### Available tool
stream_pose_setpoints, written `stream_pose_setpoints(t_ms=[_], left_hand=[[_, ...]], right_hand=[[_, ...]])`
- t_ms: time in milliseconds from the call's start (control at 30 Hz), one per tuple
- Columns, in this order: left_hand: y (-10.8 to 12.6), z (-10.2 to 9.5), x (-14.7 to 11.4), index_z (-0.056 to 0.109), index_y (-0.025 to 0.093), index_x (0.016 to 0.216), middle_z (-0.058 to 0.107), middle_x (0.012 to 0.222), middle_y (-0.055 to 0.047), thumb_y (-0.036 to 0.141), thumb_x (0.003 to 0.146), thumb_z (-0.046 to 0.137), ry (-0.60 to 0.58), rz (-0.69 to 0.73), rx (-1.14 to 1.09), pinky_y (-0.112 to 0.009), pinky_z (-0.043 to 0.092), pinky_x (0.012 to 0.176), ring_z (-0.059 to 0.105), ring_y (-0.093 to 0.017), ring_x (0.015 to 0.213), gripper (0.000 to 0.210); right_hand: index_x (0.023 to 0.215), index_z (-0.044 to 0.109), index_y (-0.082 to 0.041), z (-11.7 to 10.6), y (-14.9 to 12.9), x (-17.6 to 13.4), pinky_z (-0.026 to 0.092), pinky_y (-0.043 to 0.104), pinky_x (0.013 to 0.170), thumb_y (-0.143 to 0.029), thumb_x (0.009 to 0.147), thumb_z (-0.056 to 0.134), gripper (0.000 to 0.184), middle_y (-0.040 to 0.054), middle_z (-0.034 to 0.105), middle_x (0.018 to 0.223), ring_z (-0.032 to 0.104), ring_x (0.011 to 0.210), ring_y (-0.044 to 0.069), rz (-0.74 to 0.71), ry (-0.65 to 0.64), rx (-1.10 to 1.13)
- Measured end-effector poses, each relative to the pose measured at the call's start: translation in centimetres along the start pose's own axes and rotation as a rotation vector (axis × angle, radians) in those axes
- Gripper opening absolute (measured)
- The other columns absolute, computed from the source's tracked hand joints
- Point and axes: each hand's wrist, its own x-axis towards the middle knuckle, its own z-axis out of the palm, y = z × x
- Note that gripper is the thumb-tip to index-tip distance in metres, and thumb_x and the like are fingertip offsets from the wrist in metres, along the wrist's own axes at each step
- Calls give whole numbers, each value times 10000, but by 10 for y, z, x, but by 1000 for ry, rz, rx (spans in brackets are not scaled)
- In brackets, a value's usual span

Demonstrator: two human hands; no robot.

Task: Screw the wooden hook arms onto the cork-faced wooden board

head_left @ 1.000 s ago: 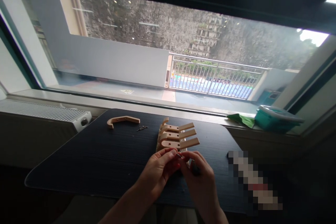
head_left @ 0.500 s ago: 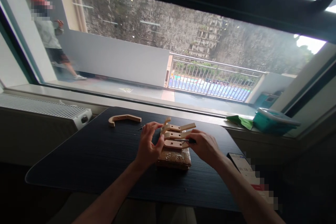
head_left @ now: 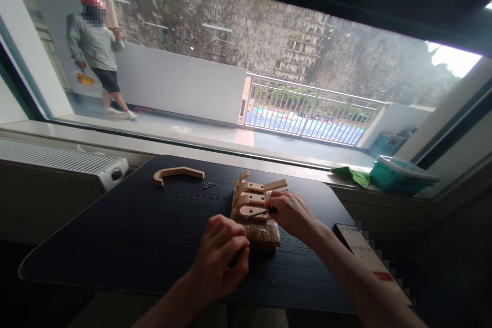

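My right hand (head_left: 290, 210) grips the dark handle of a screwdriver (head_left: 258, 213), whose thin metal shaft points left across the nearest wooden hook (head_left: 246, 210). Two more curved wooden hooks, each with holes, lie in a row behind it on a worn wooden block (head_left: 265, 233). My left hand (head_left: 223, 256) is at the block's near left corner, fingers curled in and closed. What it may hold is hidden. On the table farther left lie several small screws (head_left: 208, 185) and a separate wooden hook (head_left: 179, 171).
A dark table (head_left: 134, 236) carries everything. A phone (head_left: 369, 256) lies at its right edge. On the windowsill are a green cloth (head_left: 351, 176) and a teal box (head_left: 402, 174). A radiator (head_left: 57, 156) stands left. A person (head_left: 96, 46) walks outside the window.
My left hand has left the hooks, come down toward me and closed. The screwdriver's tip has swung nearer and left. Outside, the person has walked to the right.
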Motion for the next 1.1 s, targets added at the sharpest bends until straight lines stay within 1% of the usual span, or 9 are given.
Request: stream_pose_setpoints(t_ms=[67,133,300,400,533,633,800,967,1100], left_hand=[[11,3,-1,598,220,860,657,887,-48,152,770,482,-121,70,-42,-396,435,850,573,-182,840,161],[18,9,1,602,210,930,655,979,-66,137,785,461,-184,91,-61,-407,425,906,568,-197,935,216],[20,27,9,544,181,1129,573,1214,-85,128,788,450,-245,-21,-29,-439,353,1043,449,-234,1198,358],[16,36,12,487,178,1214,495,1312,-101,131,751,488,-278,-72,-22,-492,336,1055,382,-270,1263,465],[13,42,14,468,165,1229,482,1318,-134,136,710,526,-273,-116,-11,-515,376,1022,422,-301,1231,524],[11,46,15,424,126,1270,494,1295,-169,138,688,535,-265,-126,26,-506,410,997,446,-312,1203,592],[5,53,14,386,108,1295,475,1324,-147,129,642,535,-284,-111,113,-462,427,996,440,-292,1210,670],[-6,62,8,358,112,1330,479,1330,-120,221,713,523,-239,9,244,-423,437,983,436,-277,1218,648],[-17,68,4,393,92,1312,502,1305,-123,281,773,490,-219,113,360,-402,437,972,413,-270,1234,580]], right_hand=[[756,677,-244,0,0,0,322,239,612,-178,736,550,145,-12,663,807,578,763,132,-12,-3,2],[717,670,-236,-1,1,0,315,235,600,-181,739,548,136,-9,664,794,573,735,126,-25,-6,9],[679,665,-221,-6,5,4,278,231,544,-189,719,553,123,-2,662,728,557,662,123,-3,-41,30],[688,674,-220,-8,4,10,274,234,537,-188,705,557,123,-4,659,701,556,648,124,-27,-66,60],[719,700,-232,-8,-1,16,275,242,531,-176,682,569,147,2,667,723,562,637,128,-51,-76,91],[666,683,-223,-6,-2,20,282,238,545,-162,689,552,146,6,662,703,563,644,125,-66,-106,117],[682,662,-216,-3,5,22,288,230,559,-152,696,530,146,1,659,734,555,662,119,-38,-148,183],[746,636,-228,-2,15,16,292,223,586,-156,722,515,143,-26,642,765,546,700,108,-20,-140,265],[694,606,-220,0,21,18,274,236,590,-168,719,532,93,-31,621,742,522,699,109,-46,-130,246]])
